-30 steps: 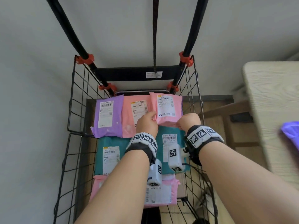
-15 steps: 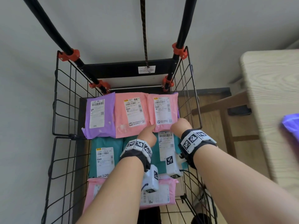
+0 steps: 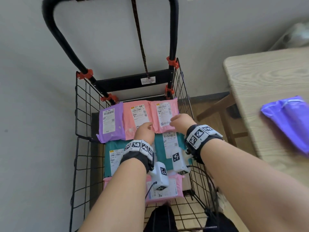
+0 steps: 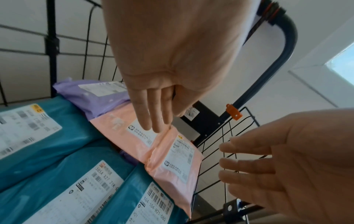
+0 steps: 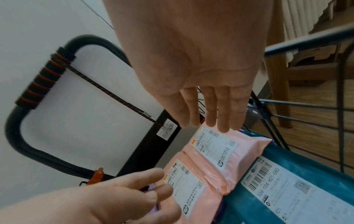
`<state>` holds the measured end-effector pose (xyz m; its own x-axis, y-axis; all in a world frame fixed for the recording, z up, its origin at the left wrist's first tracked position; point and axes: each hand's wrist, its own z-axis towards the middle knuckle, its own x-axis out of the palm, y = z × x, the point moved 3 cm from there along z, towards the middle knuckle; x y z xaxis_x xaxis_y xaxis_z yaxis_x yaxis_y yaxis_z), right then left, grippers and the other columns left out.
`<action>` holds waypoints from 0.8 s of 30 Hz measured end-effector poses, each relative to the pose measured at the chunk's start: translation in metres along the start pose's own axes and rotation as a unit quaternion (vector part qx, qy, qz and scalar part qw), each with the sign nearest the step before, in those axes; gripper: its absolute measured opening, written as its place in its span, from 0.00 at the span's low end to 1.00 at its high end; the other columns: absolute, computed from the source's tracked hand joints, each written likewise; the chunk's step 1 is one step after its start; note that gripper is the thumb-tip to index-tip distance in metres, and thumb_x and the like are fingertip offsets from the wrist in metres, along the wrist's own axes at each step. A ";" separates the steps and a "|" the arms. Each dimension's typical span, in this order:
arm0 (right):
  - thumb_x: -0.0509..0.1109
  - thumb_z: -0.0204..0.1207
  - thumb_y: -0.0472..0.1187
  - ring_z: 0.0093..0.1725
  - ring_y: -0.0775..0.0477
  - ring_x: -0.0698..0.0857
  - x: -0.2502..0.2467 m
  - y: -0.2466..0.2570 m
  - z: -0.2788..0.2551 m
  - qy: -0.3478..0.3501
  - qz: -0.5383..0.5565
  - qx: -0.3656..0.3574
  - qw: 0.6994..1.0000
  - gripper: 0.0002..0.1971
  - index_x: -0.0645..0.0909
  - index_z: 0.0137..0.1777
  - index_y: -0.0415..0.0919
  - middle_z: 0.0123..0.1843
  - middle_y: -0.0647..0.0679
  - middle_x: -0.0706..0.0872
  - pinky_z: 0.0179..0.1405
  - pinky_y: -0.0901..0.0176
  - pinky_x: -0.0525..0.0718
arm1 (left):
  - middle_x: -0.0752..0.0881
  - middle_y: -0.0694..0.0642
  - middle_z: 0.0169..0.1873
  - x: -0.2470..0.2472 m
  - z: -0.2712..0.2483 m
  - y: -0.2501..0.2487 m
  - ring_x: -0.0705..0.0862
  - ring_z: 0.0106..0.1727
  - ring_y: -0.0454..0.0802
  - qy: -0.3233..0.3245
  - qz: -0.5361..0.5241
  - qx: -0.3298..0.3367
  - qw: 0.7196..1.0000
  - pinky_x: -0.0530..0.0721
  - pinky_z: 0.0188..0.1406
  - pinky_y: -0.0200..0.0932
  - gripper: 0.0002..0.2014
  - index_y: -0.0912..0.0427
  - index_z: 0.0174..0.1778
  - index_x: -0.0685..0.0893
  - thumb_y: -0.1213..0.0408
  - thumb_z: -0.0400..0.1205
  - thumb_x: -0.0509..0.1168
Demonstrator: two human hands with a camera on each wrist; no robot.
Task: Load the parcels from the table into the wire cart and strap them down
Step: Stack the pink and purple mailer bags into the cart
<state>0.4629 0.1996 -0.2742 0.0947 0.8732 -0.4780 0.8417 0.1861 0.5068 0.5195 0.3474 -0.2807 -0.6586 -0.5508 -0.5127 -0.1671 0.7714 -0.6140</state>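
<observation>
Bare forearms — 2 marker-printed black wristbands (image 3: 138, 150)

Teal parcel (image 4: 145, 201) nearest the right cart wall: white shipping label reads "104-104-H21-080" under a barcode, with "H21" printed below (legible in both wrist views). Middle teal parcel (image 4: 63, 188): label reads "585A X27 21K". Labels on the pink and purple parcels: barcodes and small print, too blurred to read.

1. Soft, even daylight fills every view; shadows are faint.
2. The bench (image 3: 267, 84) and purple parcel (image 3: 287, 124) smear with motion blur at the head view's right edge.
3. Wrist views bend straight lines; the near hands (image 4: 298, 163) look soft.
</observation>
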 end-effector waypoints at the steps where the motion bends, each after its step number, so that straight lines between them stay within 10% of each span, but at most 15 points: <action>1: 0.63 0.82 0.38 0.65 0.39 0.82 -0.004 0.001 -0.009 -0.002 0.010 -0.005 1.000 0.16 0.81 0.67 0.35 0.67 0.39 0.82 0.65 0.50 0.82 | 0.79 0.58 0.71 -0.004 -0.010 -0.005 0.78 0.69 0.58 -0.010 0.001 0.003 1.000 0.77 0.70 0.53 0.24 0.59 0.75 0.76 0.74 0.82 0.53; 8: 0.65 0.80 0.35 0.56 0.42 0.86 -0.058 -0.014 -0.057 -0.053 0.096 -0.059 0.992 0.12 0.85 0.61 0.38 0.56 0.42 0.87 0.61 0.49 0.85 | 0.81 0.56 0.69 -0.005 -0.066 -0.067 0.81 0.65 0.55 -0.056 0.019 0.063 0.996 0.81 0.59 0.45 0.27 0.56 0.73 0.77 0.78 0.80 0.52; 14: 0.59 0.76 0.27 0.44 0.43 0.81 -0.132 -0.063 -0.081 -0.076 0.175 -0.090 0.978 0.17 0.83 0.34 0.45 0.33 0.50 0.81 0.45 0.52 0.82 | 0.84 0.55 0.63 0.049 -0.107 -0.121 0.84 0.59 0.57 -0.077 -0.003 0.097 0.992 0.80 0.57 0.46 0.22 0.55 0.64 0.84 0.75 0.82 0.52; 20: 0.59 0.75 0.28 0.41 0.44 0.80 -0.217 -0.153 -0.098 -0.157 0.158 -0.077 0.972 0.14 0.86 0.49 0.40 0.34 0.49 0.82 0.40 0.59 0.76 | 0.86 0.56 0.62 0.153 -0.134 -0.163 0.85 0.58 0.59 -0.048 -0.038 0.103 0.993 0.85 0.59 0.50 0.17 0.54 0.65 0.83 0.68 0.84 0.55; 24: 0.63 0.77 0.30 0.57 0.40 0.85 -0.268 -0.209 -0.106 -0.188 0.122 -0.074 0.972 0.14 0.87 0.57 0.35 0.56 0.37 0.88 0.55 0.57 0.78 | 0.85 0.54 0.64 0.224 -0.148 -0.187 0.82 0.64 0.54 -0.015 0.004 0.111 0.994 0.79 0.67 0.46 0.18 0.55 0.67 0.82 0.68 0.84 0.57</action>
<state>0.2055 -0.0253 -0.1757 0.4939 0.6777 -0.5448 0.6868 0.0802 0.7224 0.2946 0.1270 -0.1915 -0.6367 -0.5566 -0.5337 0.0065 0.6882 -0.7255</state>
